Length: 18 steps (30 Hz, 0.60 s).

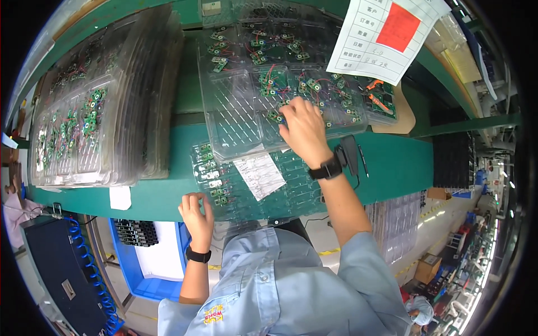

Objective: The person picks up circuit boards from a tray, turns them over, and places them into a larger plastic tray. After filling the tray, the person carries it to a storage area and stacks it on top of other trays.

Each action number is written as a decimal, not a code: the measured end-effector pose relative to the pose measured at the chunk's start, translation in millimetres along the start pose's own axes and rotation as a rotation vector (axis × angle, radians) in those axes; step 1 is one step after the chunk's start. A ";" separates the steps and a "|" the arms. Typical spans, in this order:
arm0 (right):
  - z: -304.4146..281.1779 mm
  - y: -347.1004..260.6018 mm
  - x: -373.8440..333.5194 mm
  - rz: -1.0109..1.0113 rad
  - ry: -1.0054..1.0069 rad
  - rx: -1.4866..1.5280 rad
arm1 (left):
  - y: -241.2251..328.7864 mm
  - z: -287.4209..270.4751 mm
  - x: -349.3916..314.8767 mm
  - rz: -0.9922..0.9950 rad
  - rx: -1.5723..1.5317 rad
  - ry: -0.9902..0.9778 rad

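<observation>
My right hand (304, 127) reaches over a clear plastic blister tray (212, 126) filled with small green circuit boards with red wires. Its thumb and index finger are apart, beside a circuit board (274, 116), and nothing shows held between them. My left hand (196, 215) hovers by the front edge of the bench, fingers loosely bent and thumb apart, holding nothing. Close to it, a second clear tray (297, 193) lies flat, with circuit boards (214, 183) in its left-hand pockets. A printed paper slip (259, 175) rests on that tray.
Tall stacks of clear trays (120, 129) stand at the left. Right of my hand are a black device (350, 154) and a pen (363, 161). A paper form with a red square (367, 56) hangs at the back. Below the bench sits a blue bin (159, 288).
</observation>
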State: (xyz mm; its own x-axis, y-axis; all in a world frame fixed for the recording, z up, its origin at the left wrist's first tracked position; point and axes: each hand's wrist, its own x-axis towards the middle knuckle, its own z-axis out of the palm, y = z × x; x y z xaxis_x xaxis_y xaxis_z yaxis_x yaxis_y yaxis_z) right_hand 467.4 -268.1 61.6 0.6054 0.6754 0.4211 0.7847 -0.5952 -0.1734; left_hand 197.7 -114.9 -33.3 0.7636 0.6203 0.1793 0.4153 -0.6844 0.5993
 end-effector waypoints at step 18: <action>8.0 -99.0 -114.4 0.190 -0.774 1.060 | 43.0 -46.5 -14.2 0.490 -0.010 -0.251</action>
State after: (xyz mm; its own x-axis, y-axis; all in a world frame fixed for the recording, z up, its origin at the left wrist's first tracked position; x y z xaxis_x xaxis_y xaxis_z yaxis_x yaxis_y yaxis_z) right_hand 321.5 -283.0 23.5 0.3584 0.9026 -0.2384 0.1892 -0.3202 -0.9283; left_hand 181.7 -135.3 26.2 0.9614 0.1190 0.2481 -0.0220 -0.8656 0.5003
